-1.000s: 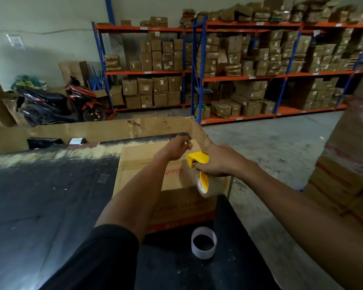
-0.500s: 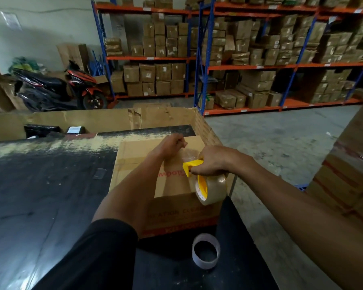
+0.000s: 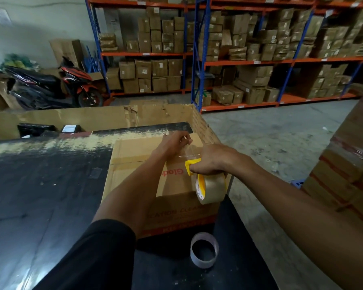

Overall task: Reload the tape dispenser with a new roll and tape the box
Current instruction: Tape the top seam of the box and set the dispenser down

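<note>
The box (image 3: 155,181) sits on the black table (image 3: 40,195), and your right hand (image 3: 209,160) grips the yellow dispenser (image 3: 205,183) over its right side while your left hand (image 3: 174,141) pinches the tape end (image 3: 190,152) at the far edge. Taping is just starting, it seems: next, press that end down and draw the dispenser toward you. The box reads "Glod…" and "…ATION CLEAN…"; a spent core (image 3: 204,250) lies near.

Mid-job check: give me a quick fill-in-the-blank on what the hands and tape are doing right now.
1. The right hand grips the ____ tape dispenser.
2. The left hand pinches the tape's free end above the cardboard ____.
3. The empty tape core sits on the black table, on the ____ side of the box.

Missing words: yellow; box; near
</note>
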Tool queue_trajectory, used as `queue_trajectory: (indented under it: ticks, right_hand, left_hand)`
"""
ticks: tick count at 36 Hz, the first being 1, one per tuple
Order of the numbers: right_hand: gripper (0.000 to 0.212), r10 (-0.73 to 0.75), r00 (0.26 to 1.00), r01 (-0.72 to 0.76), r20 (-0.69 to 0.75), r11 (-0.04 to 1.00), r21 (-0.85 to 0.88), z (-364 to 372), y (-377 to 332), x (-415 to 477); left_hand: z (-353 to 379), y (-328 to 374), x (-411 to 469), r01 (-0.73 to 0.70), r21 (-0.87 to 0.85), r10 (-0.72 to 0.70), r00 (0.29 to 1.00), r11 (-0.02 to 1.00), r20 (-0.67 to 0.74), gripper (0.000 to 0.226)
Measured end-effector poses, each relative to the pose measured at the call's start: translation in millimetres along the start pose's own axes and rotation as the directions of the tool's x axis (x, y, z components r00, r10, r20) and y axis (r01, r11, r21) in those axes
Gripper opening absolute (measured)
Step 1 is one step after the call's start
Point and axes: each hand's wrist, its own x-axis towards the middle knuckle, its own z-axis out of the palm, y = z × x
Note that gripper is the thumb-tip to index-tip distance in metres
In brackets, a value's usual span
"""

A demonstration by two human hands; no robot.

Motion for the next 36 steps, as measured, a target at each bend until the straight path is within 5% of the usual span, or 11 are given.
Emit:
queue_trajectory:
  ticks: [9, 21, 29, 36]
  right_hand:
    - [0.04, 0.064, 0.996, -0.067, 0.064, 0.997, 0.045, 7.4, 3.9, 14.8]
    - [0.04, 0.042, 0.997, -0.042, 0.066, 0.999, 0.005, 11.0, 1.7, 11.9]
    - [0.036, 0.044, 0.998, -0.046, 0.049, 0.998, 0.034, 10.7, 3.2, 12.2]
    - [0.037, 0.021, 0.998, -0.022, 0.056, 0.999, 0.032, 15.3, 5.3, 9.1]
  left_hand:
    - [17.4, -1.9, -6.7, -0.025, 0.033, 0.026, 0.999, 0.999, -0.039, 0.019]
    - [11.7, -2.6, -21.8, -0.153, -0.125, 0.133, 0.98, 0.98, -0.151, 0.017]
    - [0.3, 13.5, -13.8, -0.095, -0.221, 0.084, 0.995, 0.971, -0.058, 0.022]
    - [-13.4, 6.4, -3.2, -0.11, -0.075, 0.12, 0.983, 0.991, 0.14, 0.02]
